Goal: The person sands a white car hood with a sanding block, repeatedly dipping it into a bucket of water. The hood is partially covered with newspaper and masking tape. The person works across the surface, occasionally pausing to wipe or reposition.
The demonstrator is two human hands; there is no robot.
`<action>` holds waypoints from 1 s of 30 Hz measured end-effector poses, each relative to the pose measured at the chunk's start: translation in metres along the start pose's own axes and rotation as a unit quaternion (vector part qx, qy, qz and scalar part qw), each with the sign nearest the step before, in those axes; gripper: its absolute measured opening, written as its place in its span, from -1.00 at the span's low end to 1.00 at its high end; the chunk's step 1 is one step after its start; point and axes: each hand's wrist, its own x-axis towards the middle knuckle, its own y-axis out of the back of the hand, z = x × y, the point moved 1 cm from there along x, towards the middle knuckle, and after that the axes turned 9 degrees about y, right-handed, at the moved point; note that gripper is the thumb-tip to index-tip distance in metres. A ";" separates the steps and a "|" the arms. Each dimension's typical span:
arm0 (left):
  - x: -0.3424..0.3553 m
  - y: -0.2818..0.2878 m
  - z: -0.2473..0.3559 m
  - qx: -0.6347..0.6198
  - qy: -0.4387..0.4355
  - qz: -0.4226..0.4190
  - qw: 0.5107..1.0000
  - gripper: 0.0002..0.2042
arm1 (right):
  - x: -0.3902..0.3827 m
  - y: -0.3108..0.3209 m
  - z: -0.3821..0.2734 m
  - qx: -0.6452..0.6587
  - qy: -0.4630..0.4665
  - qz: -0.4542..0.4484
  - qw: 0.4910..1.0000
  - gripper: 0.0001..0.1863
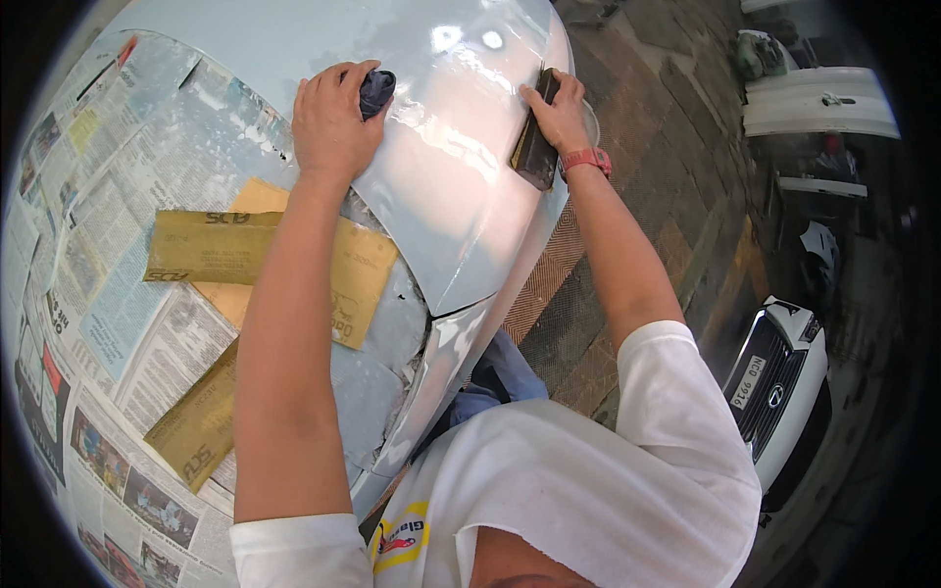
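My left hand (336, 122) is closed round a bunched dark cloth (376, 93) and rests on a pale, wet-looking car body panel (456, 186). At the panel's right edge, my right hand (562, 116) grips a long dark sanding block (536, 152). A strip of brownish-yellow sandpaper shows along the block's left side. The block lies lengthwise along the panel edge, and its underside is hidden. Patches of white and pinkish tone show on the panel, with bright reflections near the top.
Newspaper sheets (147, 343) cover the area to the left. On them lie sandpaper pieces (201, 247), (196, 421), partly under my left forearm. Tiled and wooden-looking floor (647, 147) stretches to the right of the panel. A white car (774, 382) stands at the far right, beyond a white car part (823, 103).
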 end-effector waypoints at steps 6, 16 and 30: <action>-0.001 0.003 0.003 0.003 0.009 -0.006 1.000 -0.55 | -0.020 0.005 -0.066 -0.005 -0.061 -0.008 0.998 -0.20; 0.000 0.006 0.006 -0.013 0.020 -0.012 1.000 -0.55 | -0.026 0.008 -0.053 0.008 -0.024 -0.026 0.999 -0.24; 0.002 0.006 0.006 -0.006 0.009 -0.016 1.000 -0.56 | 0.037 -0.011 -0.017 -0.040 -0.040 0.004 0.998 -0.34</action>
